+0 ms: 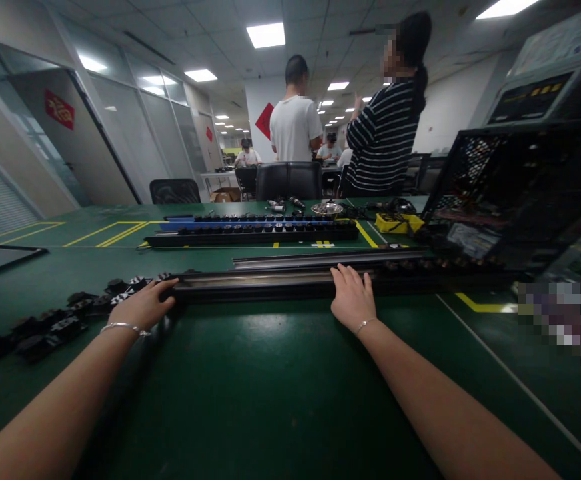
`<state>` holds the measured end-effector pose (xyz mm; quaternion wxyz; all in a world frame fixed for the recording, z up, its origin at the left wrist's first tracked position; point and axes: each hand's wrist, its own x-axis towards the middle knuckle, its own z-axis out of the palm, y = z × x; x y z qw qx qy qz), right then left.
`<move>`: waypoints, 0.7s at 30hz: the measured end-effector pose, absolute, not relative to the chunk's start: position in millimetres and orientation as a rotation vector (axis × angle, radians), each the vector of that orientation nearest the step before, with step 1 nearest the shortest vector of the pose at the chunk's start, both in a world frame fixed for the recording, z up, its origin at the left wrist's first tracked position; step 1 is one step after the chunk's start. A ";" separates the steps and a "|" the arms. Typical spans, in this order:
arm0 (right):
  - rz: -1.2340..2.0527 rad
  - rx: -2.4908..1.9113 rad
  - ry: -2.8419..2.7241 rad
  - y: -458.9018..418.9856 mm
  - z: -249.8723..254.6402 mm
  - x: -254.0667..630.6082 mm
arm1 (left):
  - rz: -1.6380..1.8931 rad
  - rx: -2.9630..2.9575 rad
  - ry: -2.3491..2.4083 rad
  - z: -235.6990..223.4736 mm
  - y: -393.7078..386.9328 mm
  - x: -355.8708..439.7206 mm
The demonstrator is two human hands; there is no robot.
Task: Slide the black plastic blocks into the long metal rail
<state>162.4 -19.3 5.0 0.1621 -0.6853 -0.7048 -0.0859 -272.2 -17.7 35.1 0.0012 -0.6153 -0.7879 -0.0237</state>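
A long black rail (255, 285) with a metallic channel along its top lies across the green table in front of me. At the rail's left end my left hand (143, 307) is closed, index finger over the top and thumb at the near side; its other fingers are partly hidden. Farther right, my right hand (353, 299) is closed over the same rail, fingers bent across its top. Beside my left hand, small black-and-white modules (65, 323) lie in an uneven row. More dark pieces (440, 265) sit along the right stretch of the rail.
Behind lie a second rail (320, 259), a black strip (255, 235) bearing modules, and a blue strip (180, 223). A metal dish (327, 209), a yellow bin (397, 223) and a large black open case (515, 193) stand farther right. A dark frame (5, 259) lies left. Two people stand beyond.
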 end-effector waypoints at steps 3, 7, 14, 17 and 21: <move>-0.252 -1.952 -2.012 -19.5 4.4 162.4 | -0.036 -1.933 -2.470 35.6 -19.1 -273.0; -0.274 -1.953 -2.006 -19.6 3.9 162.1 | 0.001 -1.938 -2.460 38.0 -21.0 -273.5; -0.248 -1.934 -1.998 -19.0 3.5 161.7 | 0.034 -1.914 -2.462 40.8 -20.7 -278.8; -0.251 -1.932 -1.998 -19.1 3.6 161.5 | 0.025 -1.906 -2.400 38.4 -23.4 -280.8; -0.263 -1.937 -1.996 -18.9 3.5 161.4 | 0.036 -1.852 -2.306 33.8 -28.2 -278.3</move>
